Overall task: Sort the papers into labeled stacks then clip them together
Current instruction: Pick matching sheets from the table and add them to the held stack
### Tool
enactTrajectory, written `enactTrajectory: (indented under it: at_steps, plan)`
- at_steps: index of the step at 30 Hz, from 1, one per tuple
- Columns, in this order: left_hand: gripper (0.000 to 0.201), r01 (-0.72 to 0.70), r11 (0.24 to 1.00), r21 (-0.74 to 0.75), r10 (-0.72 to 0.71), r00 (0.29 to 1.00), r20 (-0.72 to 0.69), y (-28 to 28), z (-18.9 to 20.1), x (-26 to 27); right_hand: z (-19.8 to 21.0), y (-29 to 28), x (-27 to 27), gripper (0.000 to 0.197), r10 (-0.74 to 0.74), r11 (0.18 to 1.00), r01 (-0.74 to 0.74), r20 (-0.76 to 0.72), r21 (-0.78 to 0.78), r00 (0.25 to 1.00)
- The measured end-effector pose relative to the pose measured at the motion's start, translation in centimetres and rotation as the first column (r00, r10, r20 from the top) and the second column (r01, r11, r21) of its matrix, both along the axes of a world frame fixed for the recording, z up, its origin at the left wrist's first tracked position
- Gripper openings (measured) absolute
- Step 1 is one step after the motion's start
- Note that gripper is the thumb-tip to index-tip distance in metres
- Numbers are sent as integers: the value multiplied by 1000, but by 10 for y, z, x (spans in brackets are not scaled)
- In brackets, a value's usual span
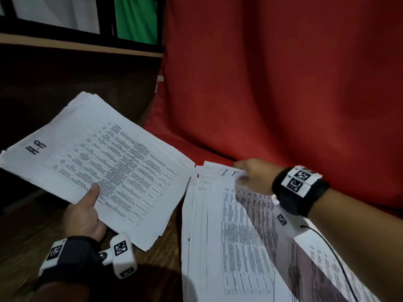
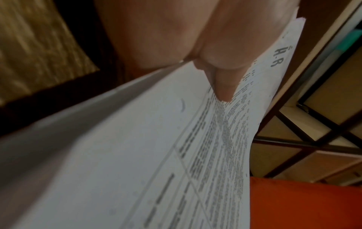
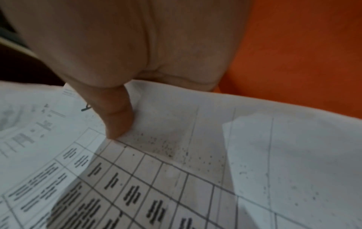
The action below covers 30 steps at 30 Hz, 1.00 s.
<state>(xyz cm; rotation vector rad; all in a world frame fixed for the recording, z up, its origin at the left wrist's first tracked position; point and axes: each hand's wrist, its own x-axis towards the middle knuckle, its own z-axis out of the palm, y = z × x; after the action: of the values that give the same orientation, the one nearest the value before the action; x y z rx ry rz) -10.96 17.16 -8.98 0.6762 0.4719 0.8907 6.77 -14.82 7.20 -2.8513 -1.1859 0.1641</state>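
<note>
Left grip (image 1: pixel 84 216) clamps the H-R stack (image 1: pixel 102 162) by its near edge, thumb on top, held above the table (image 1: pixel 26 234), while the right hand (image 1: pixel 254 176) pinches a top sheet (image 1: pixel 250 205) off the unsorted pile (image 1: pixel 218 247), apparently to read its label.
</note>
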Motion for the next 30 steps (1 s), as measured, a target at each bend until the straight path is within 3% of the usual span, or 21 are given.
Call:
enactTrajectory:
  at_steps: [4, 10, 16, 20, 23, 27, 30]
  plan:
    - [20, 29, 980, 195, -16, 998, -68, -21, 27, -5, 46, 2, -7, 10, 59, 997, -66, 147, 42, 987]
    - [20, 107, 872, 479, -40, 988, -148, -60, 73, -9, 99, 10, -19, 12, 167, 955, -242, 366, 170, 915]
    - [22, 266, 773, 577, -157, 960, -231, -84, 102, -13, 133, 25, -35, 5, 181, 905, -332, 467, 266, 866]
    - [14, 345, 720, 602, -275, 938, -209, -95, 109, -22, 145, 33, -46, 16, 168, 902, -333, 485, 276, 858]
    - [49, 357, 698, 621, -293, 933, -207, -98, 110, -26, 145, 32, -52, 29, 125, 903, -297, 470, 311, 874]
    - [61, 373, 707, 601, -306, 927, -216, -103, 110, -26, 142, 26, -57, 26, 88, 931, -242, 474, 274, 876]
    - [65, 476, 673, 566, -439, 873, -212, -108, 111, -28, 139, 21, -59, 20, 68, 937, -224, 486, 269, 871]
